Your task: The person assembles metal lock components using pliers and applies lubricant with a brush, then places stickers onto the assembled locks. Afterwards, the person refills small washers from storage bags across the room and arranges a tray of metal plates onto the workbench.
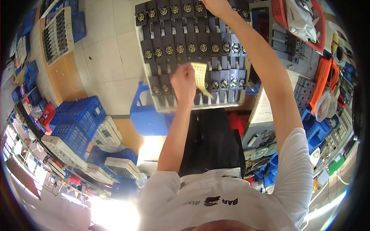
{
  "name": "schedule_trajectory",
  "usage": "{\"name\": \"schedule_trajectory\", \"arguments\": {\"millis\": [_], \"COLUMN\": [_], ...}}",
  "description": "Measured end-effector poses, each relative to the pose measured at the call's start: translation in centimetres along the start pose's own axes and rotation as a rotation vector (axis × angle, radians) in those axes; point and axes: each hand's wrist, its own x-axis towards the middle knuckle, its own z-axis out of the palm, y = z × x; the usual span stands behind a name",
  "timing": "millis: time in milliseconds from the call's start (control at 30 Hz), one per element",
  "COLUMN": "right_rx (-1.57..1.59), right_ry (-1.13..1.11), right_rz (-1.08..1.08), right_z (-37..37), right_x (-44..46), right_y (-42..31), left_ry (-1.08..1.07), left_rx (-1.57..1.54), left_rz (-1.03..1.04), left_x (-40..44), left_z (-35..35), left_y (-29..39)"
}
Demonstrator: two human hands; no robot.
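Between the thumb and fingers of my left hand (184,84) is a yellow sheet (200,76) marked with a grid of small labels, its lower end curling. This hand is above rows of dark rectangular parts with round metal fittings (192,47) in a pale tray (227,104). My right hand (216,6) reaches to the tray's far rows at the top edge of the view. Its fingertips are together near a dark part, partly cut off by the frame; anything small between them cannot be made out.
A blue stool (148,115) stands left of the tray's near corner. Blue crates (79,121) and pale trays are stacked further left. Another filled tray (58,36) is at the upper left. At the right are a red basket (279,14), grey metal parts and blue bins (317,131).
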Motion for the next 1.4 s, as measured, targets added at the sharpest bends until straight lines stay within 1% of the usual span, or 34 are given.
{"name": "schedule_trajectory", "arguments": {"millis": [33,100,133,167,233,267,300,367,400,433,467,500,533,567,600,633,700,733,800,833,900,933,967,1000,1033,1067,1100,1133,1167,1200,1233,1267,1300,1400], "right_rx": [-0.002,-0.2,-0.146,-0.158,-0.051,0.067,0.053,0.487,0.661,0.829,0.953,1.076,1.095,1.125,1.127,1.131,1.185,1.151,1.55,1.46,1.268,1.302,1.338,1.186,1.057,0.869,1.019,0.857,0.885,0.69,0.17,0.129,0.004,-0.073], "right_ry": [0.005,0.127,0.146,0.159,0.17,0.217,0.23,0.576,0.526,0.482,0.362,0.315,0.167,0.056,0.042,0.031,0.013,0.093,0.115,0.24,0.268,0.402,0.535,0.695,0.714,0.9,1.2,1.108,1.417,1.376,1.057,1.031,0.972,0.791], "right_rz": [0.003,-0.157,-0.185,-0.177,-0.144,-0.006,0.012,0.215,0.251,0.285,0.352,0.362,0.401,0.365,0.394,0.441,0.671,0.751,1.084,1.052,1.155,1.252,1.339,1.417,1.612,1.678,1.723,1.864,1.67,1.682,1.701,1.718,1.693,1.643], "right_z": [0.5,1.3,1.2,0.8,-0.1,-0.5,-1.1,-2.8,-5.2,-8.4,-11.6,-14.3,-15.1,-16.4,-17.8,-19.3,-21.7,-22.9,-25.1,-25.7,-28.2,-27.8,-26.9,-26.9,-28.6,-27.9,-27.7,-29.3,-25.9,-26.3,-23.4,-23.0,-22.0,-17.6], "right_x": [0.3,0.2,0.1,-0.1,-0.9,-1.5,-2.5,-6.1,-9.0,-12.6,-16.4,-19.9,-23.9,-27.5,-31.1,-34.9,-41.3,-44.0,-48.7,-50.7,-54.2,-56.8,-59.6,-62.6,-65.9,-69.8,-73.6,-77.3,-82.0,-84.6,-88.9,-90.6,-92.0,-95.3], "right_y": [0.1,0.0,-0.1,-0.1,-0.5,-0.9,-1.5,-3.2,-4.9,-7.1,-9.3,-11.3,-13.1,-14.3,-15.7,-17.7,-20.8,-21.7,-25.5,-26.6,-27.3,-26.8,-25.9,-24.2,-21.9,-19.2,-16.3,-13.4,-10.1,-7.6,-4.5,-2.2,-0.4,3.6], "left_ry": [0.019,0.035,0.015,-0.006,-0.047,-0.084,-0.099,-0.133,-0.127,-0.155,-0.159,-0.163,-0.189,-0.229,-0.292,-0.373,-0.494,-0.594,-0.817,-0.932,-1.128,-1.246,-1.315,-1.326,-1.329,-1.319,-1.281,-1.234,-1.183,-1.139,-1.09,-1.027,-0.963,-0.845], "left_rx": [0.006,0.013,0.048,0.082,0.135,0.191,0.192,0.02,-0.085,-0.03,-0.122,-0.204,-0.184,-0.165,-0.262,-0.232,-0.209,-0.172,-0.106,0.042,0.09,0.051,0.151,0.171,0.182,0.19,0.204,0.198,0.191,0.211,0.226,0.245,0.304,0.32], "left_rz": [-0.024,-0.044,-0.041,-0.032,0.011,0.037,0.058,0.025,-0.038,-0.054,-0.128,-0.199,-0.208,-0.21,-0.337,-0.305,-0.295,-0.265,-0.29,-0.166,-0.164,-0.232,-0.23,-0.167,-0.107,-0.064,-0.022,-0.026,-0.036,0.017,0.064,0.048,0.027,0.004], "left_x": [-0.9,-2.8,-3.7,-4.3,-5.6,-6.2,-6.6,-7.5,-7.7,-7.7,-8.1,-8.7,-9.6,-10.8,-13.0,-15.1,-17.3,-18.7,-21.9,-23.2,-25.5,-26.4,-28.5,-29.3,-30.2,-30.2,-30.6,-30.7,-30.4,-30.2,-30.1,-29.6,-29.2,-30.4], "left_z": [-0.3,-1.4,-2.0,-2.5,-3.7,-4.3,-4.8,-5.6,-6.0,-6.6,-6.4,-6.5,-6.7,-6.5,-6.4,-7.0,-6.8,-6.3,-7.2,-7.2,-6.5,-5.9,-5.8,-5.5,-5.4,-5.1,-4.9,-4.7,-4.7,-4.8,-5.1,-5.3,-5.6,-7.1], "left_y": [-1.1,-1.9,-1.9,-1.8,-1.8,-1.7,-1.6,-1.1,-1.3,-1.2,-0.6,0.0,-1.1,-1.9,0.7,0.5,-1.1,-0.7,0.0,0.7,2.0,2.4,6.2,7.3,7.9,7.7,8.4,8.5,8.3,8.0,7.3,6.1,5.2,3.8]}}
